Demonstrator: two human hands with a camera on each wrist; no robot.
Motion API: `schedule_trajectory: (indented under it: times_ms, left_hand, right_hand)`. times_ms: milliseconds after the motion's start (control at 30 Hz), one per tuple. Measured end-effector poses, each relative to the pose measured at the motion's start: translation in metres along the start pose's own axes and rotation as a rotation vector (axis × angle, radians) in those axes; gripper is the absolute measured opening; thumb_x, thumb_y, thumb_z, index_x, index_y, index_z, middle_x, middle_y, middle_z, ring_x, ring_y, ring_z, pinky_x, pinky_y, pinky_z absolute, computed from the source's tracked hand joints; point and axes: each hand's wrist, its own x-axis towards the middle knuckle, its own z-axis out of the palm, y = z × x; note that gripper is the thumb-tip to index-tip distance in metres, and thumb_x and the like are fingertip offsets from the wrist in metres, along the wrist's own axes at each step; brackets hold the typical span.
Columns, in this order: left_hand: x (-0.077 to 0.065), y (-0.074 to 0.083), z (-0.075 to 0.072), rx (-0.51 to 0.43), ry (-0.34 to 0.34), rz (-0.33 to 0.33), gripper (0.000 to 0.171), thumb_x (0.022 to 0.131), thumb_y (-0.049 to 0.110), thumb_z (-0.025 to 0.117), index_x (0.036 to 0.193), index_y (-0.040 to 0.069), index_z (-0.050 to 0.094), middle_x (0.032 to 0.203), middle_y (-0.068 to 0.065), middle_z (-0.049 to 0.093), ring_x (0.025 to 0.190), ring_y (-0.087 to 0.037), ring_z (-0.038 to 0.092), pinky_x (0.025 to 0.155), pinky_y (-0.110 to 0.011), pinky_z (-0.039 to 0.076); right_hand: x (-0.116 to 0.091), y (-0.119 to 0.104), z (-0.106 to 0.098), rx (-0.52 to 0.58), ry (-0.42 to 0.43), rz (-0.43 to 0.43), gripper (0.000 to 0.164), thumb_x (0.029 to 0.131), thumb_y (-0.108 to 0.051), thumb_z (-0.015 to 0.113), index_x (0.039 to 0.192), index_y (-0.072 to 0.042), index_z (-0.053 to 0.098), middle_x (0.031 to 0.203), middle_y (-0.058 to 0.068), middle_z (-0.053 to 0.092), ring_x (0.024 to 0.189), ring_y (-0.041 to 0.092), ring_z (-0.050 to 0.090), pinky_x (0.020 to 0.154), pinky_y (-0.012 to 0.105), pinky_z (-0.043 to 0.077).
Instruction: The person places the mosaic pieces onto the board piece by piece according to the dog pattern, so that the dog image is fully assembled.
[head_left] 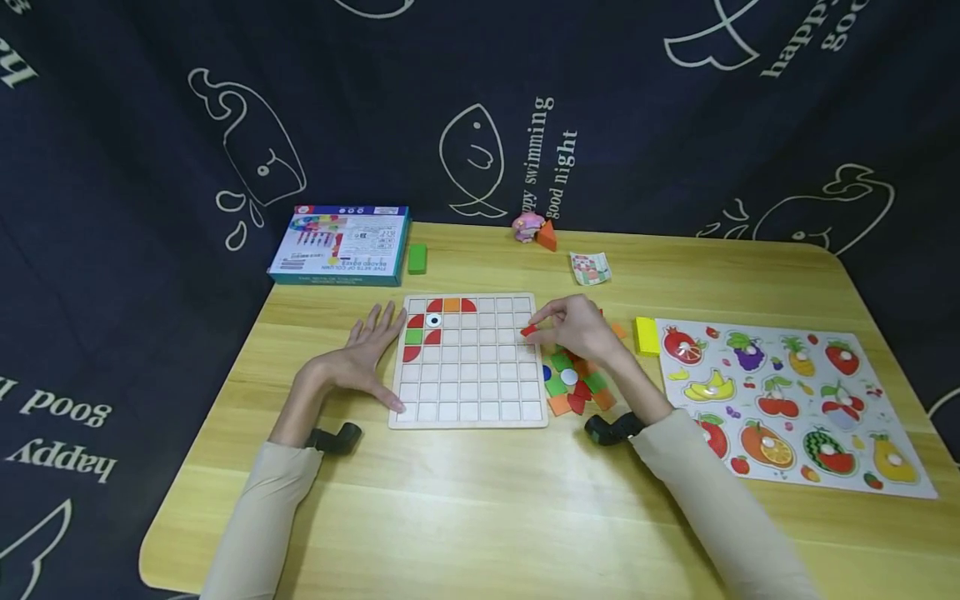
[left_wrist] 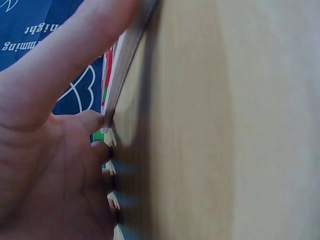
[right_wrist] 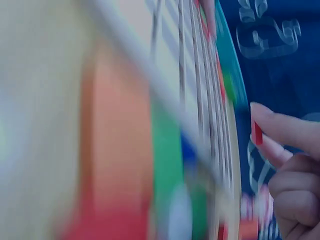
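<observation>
A white gridded board lies on the table, with several red, orange and green tiles and a round eye tile set in its upper left cells. My left hand is spread along the board's left side; its thumb touches the lower left corner and a fingertip meets the edge higher up. In the left wrist view the left hand has its fingers extended at the board's edge. My right hand pinches a small red tile between thumb and index finger above the board's right edge. The right wrist view shows that red tile edge-on.
Loose coloured tiles lie in a pile right of the board. A fruit puzzle board and a yellow block are further right. Along the back stand a blue box, a green block, a pink figurine and a picture card.
</observation>
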Motion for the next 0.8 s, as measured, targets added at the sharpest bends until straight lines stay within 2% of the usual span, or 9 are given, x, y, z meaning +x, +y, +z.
schedule_trajectory:
  times_ms: [167, 300, 400, 600, 700, 800]
  left_hand:
    - [0.000, -0.002, -0.001, 0.010, 0.003, 0.002, 0.151, 0.050, 0.063, 0.087, 0.155, 0.017, -0.012, 0.160, -0.015, -0.024, 0.147, -0.037, -0.024, 0.120, -0.060, -0.010]
    - [0.000, -0.002, -0.001, 0.019, -0.005, -0.007, 0.152, 0.050, 0.065, 0.086, 0.155, 0.017, -0.013, 0.160, -0.014, -0.024, 0.147, -0.037, -0.025, 0.120, -0.059, -0.010]
    - [0.001, -0.001, -0.001, 0.020, -0.009, -0.007, 0.151, 0.050, 0.064, 0.086, 0.155, 0.018, -0.013, 0.160, -0.013, -0.024, 0.147, -0.037, -0.025, 0.120, -0.059, -0.011]
    - [0.003, 0.000, 0.000, 0.016, -0.016, -0.007, 0.150, 0.051, 0.065, 0.085, 0.155, 0.019, -0.013, 0.160, -0.012, -0.024, 0.147, -0.035, -0.025, 0.120, -0.059, -0.010]
    - [0.002, 0.000, 0.000, 0.018, -0.016, -0.024, 0.151, 0.050, 0.067, 0.085, 0.155, 0.020, -0.013, 0.160, -0.009, -0.025, 0.147, -0.033, -0.026, 0.121, -0.057, -0.010]
    - [0.001, -0.001, 0.000, 0.016, -0.014, -0.026, 0.151, 0.049, 0.067, 0.084, 0.155, 0.020, -0.013, 0.160, -0.009, -0.026, 0.147, -0.033, -0.026, 0.121, -0.057, -0.010]
  right_hand:
    - [0.008, -0.046, 0.051, 0.054, -0.029, 0.005, 0.018, 0.072, -0.023, 0.085, 0.085, -0.016, 0.074, 0.052, -0.003, 0.035, 0.048, 0.014, 0.030, 0.048, 0.025, 0.026]
    - [0.015, -0.074, 0.088, 0.065, -0.039, 0.012, 0.018, 0.072, -0.022, 0.086, 0.082, -0.014, 0.073, 0.059, -0.001, 0.052, 0.051, 0.013, 0.039, 0.049, 0.024, 0.031]
    - [0.018, -0.081, 0.106, 0.034, -0.020, 0.007, 0.021, 0.071, -0.022, 0.086, 0.080, -0.010, 0.071, 0.068, 0.001, 0.063, 0.055, 0.012, 0.048, 0.049, 0.023, 0.035]
    - [0.022, -0.078, 0.115, -0.018, 0.014, 0.000, 0.027, 0.068, -0.024, 0.088, 0.082, -0.010, 0.070, 0.083, 0.002, 0.070, 0.065, 0.013, 0.056, 0.054, 0.023, 0.042]
    - [0.024, -0.074, 0.112, 0.025, -0.016, -0.022, 0.023, 0.069, -0.021, 0.088, 0.086, -0.012, 0.075, 0.096, 0.004, 0.069, 0.068, 0.012, 0.050, 0.057, 0.022, 0.039]
    - [0.027, -0.072, 0.109, 0.077, -0.056, -0.037, 0.020, 0.069, -0.014, 0.087, 0.087, -0.014, 0.079, 0.096, 0.008, 0.068, 0.062, 0.011, 0.043, 0.054, 0.021, 0.034]
